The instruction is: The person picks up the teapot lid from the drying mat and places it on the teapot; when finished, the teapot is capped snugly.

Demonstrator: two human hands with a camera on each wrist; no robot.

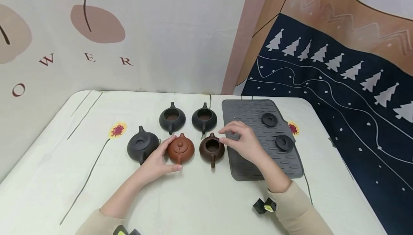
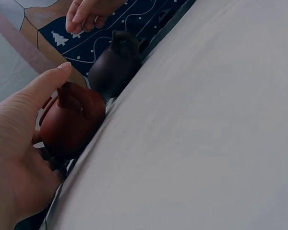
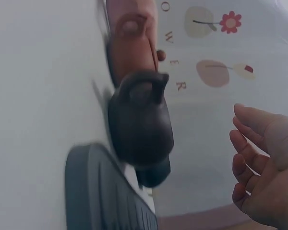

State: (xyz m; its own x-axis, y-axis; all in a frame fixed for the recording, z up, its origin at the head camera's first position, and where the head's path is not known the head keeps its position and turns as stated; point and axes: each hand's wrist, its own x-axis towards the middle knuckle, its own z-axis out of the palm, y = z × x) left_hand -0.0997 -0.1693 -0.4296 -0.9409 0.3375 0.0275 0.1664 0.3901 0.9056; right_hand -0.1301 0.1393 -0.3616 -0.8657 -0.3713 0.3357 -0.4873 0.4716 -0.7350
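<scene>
Sleeves, left hand cupping red teapot, right hand loose-fingered, empty, beside brown teapot

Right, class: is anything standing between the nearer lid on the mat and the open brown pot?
Yes, the right hand: in the head view it hangs over the left part of the mat, between the nearer lid and the brown pot. No other object shows between them.
</scene>
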